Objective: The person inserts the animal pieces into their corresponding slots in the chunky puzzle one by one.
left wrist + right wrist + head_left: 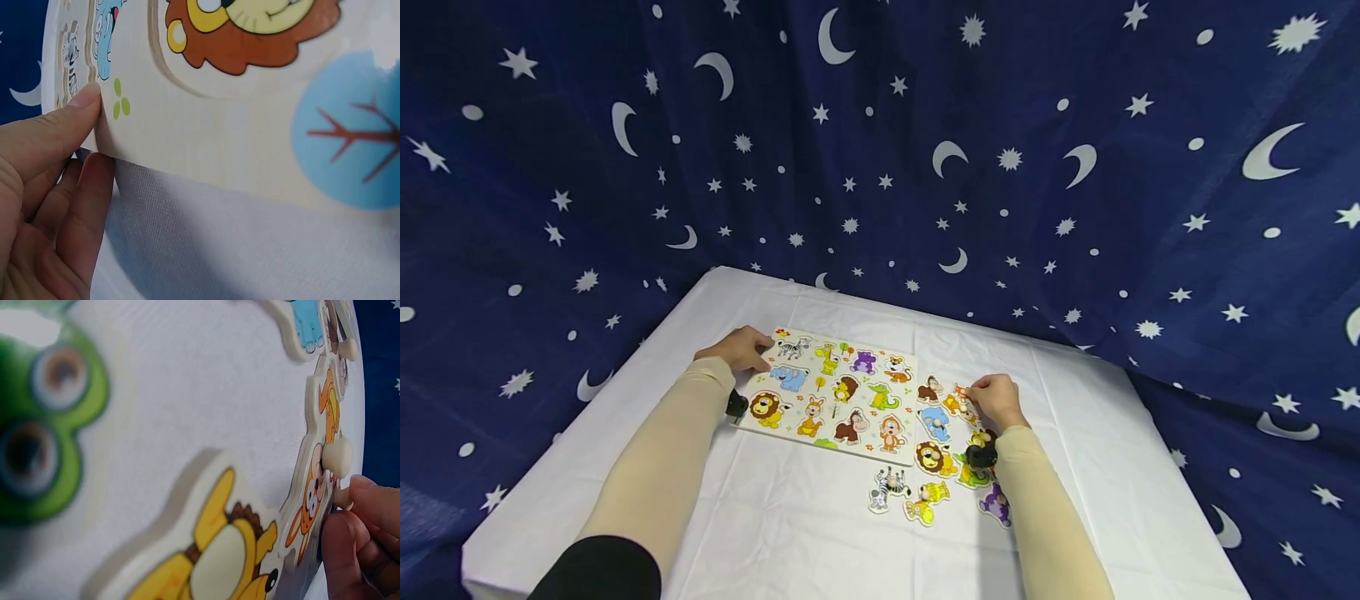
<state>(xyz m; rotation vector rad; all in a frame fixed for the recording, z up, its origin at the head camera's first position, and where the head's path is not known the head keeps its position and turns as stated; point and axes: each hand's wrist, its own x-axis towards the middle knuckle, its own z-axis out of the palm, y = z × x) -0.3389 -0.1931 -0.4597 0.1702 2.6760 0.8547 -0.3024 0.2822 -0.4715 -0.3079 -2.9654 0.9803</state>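
While our left hand point(741, 347) grips the left end of a flat, pale wooden puzzle board point(862, 392) printed with colourful animals, thumb on its face and fingers at its edge, our right hand point(997, 400) pinches a small, round, pale wooden knob point(342, 499) between thumb and fingertip. Our two hands are well apart, with the board lying between them on the bench point(820, 533), which is covered in white cloth. We judge the sideways relation to matter most: the board's long axis runs left to right, its right end slanting a little toward us, and the pinched knob is just beyond that right end, so the whole board lies to the left of our right hand. The knob's own piece is mostly hidden, and we cannot tell which animal it bears. Just beside it lies an orange, long-eared animal piece point(309, 497) with its own knob. Our right hand is the nearer to the loose pieces, among them a flat blue elephant piece point(934, 423) and a brown-maned yellow lion piece point(934, 459), while a black-and-white zebra piece point(889, 487) lies nearer us, off the board's near right corner.
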